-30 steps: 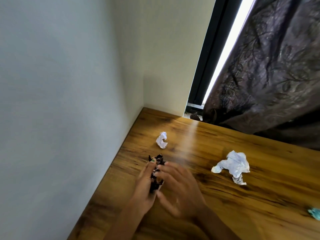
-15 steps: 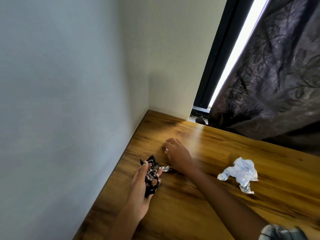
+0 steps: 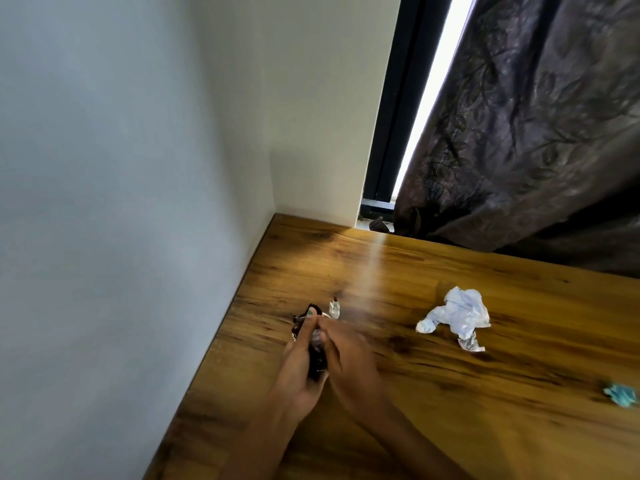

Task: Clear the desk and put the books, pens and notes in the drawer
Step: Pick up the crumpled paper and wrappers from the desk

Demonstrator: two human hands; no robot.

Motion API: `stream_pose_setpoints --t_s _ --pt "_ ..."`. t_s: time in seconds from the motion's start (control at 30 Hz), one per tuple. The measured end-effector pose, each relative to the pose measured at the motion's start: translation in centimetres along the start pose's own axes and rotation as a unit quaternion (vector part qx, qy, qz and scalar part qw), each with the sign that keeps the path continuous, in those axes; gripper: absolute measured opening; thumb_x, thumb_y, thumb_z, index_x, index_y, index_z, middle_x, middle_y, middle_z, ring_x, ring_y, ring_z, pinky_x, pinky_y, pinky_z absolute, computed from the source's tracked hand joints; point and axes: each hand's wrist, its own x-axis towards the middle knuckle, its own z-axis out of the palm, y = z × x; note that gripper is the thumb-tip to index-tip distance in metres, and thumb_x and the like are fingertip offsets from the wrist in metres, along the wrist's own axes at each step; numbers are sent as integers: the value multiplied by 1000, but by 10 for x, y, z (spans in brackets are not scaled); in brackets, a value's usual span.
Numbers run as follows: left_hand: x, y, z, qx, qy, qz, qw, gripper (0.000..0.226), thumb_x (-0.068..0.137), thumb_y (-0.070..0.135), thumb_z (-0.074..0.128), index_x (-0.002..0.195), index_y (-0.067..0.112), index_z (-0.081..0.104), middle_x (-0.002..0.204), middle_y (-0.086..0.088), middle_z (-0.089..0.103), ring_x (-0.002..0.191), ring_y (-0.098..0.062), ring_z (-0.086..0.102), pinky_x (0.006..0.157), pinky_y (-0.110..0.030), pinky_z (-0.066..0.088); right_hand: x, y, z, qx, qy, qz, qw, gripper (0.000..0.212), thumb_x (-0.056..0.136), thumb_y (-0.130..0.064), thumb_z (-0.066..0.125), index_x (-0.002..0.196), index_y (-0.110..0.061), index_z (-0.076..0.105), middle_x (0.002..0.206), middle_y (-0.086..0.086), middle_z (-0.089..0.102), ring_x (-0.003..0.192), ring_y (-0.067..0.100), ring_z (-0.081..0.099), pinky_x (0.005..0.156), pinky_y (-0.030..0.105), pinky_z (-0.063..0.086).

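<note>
Left hand (image 3: 299,355): fingers curled round a dark crumpled wrapper (image 3: 313,355), held upright off the desk (image 3: 433,403), thumb on its upper end. Right hand (image 3: 346,355): pressed against the same bundle from the other side; a small silvery-white scrap (image 3: 334,309) shows just above the fingertips. Whether the right fingers pinch that scrap or merely push it in cannot be told, owing to blur.

Outward: a larger white crumpled paper (image 3: 455,317) lies to the right of both hands, well apart, its long axis roughly across the desk. The right hand is nearer it. A small teal scrap (image 3: 621,394) lies farther right, near the frame edge.

No books, pens or drawer are in view. Judged: litter is being gathered first; the white paper is likely reached next by the right hand.
</note>
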Motion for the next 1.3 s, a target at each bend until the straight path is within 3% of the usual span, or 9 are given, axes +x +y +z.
stream_pose_setpoints --t_s 0.17,0.3,0.43,0.53,0.73,0.83,0.97,1.13,1.3 --pt "-5 -1 5 -15 -10 -6 1000 36 78 19 64 112 8 62 95 -13 73 85 -21 70 75 -33 57 -5 -2 -16 -47 67 13 997 46 86 -52 29 126 -38 47 113 -26 41 111 -4 25 86 24 23" --pt "-8 -1 12 -90 -25 -25 995 44 73 9 64 116 1 58 101 -16 71 78 -24 72 73 -35 58 9 17 -56 -105 144 76 981 38 84 -43 43 121 -33 49 134 -10 41 127 11 20 103 43 22" --pt "-12 -6 9 -65 -25 -39 997 51 71 11 66 121 4 58 105 -13 71 83 -22 72 76 -34 57 25 72 -104 -289 132 217 923 59 83 -48 57 136 -32 37 155 2 12 141 32 2 108 58 13" --pt "-17 -14 10 -71 -21 -58 996 51 71 9 67 121 2 57 107 -16 70 83 -24 72 74 -36 58 24 108 -119 -301 63 279 910 70 80 -55 60 139 -29 33 155 7 8 140 35 11 107 56 21" --pt "-24 -34 15 -64 -11 -72 995 55 69 8 68 122 2 56 108 -19 69 82 -26 72 74 -38 58 9 123 -115 -282 41 183 941 38 93 -29 51 131 -21 49 144 11 32 119 29 45 94 38 46" --pt "-27 -42 19 -49 -7 -73 996 54 70 8 67 123 3 56 107 -16 70 82 -25 72 71 -36 59 -1 119 -117 -240 84 160 954 34 94 -20 50 129 -20 52 143 11 33 120 29 46 92 35 47" --pt "-32 -54 24 -38 -5 -77 996 47 76 8 65 122 3 56 112 -17 67 80 -23 72 73 -35 59 -13 106 -136 -100 232 146 956 32 92 -12 54 124 -16 57 135 11 44 120 24 45 88 21 38" --pt "-36 -74 37 -6 -15 -88 996 43 85 9 62 126 2 54 120 -18 63 78 -20 72 78 -33 57 -28 91 -170 130 346 198 908 34 89 -18 60 123 -12 57 119 4 59 106 17 57 78 22 49" --pt "-47 -106 63 9 -36 -96 995 39 88 8 61 126 1 54 110 -14 67 90 -22 69 86 -34 55 -75 79 -202 303 345 223 860 20 89 -13 59 109 -13 60 105 2 65 87 8 63 61 13 52"
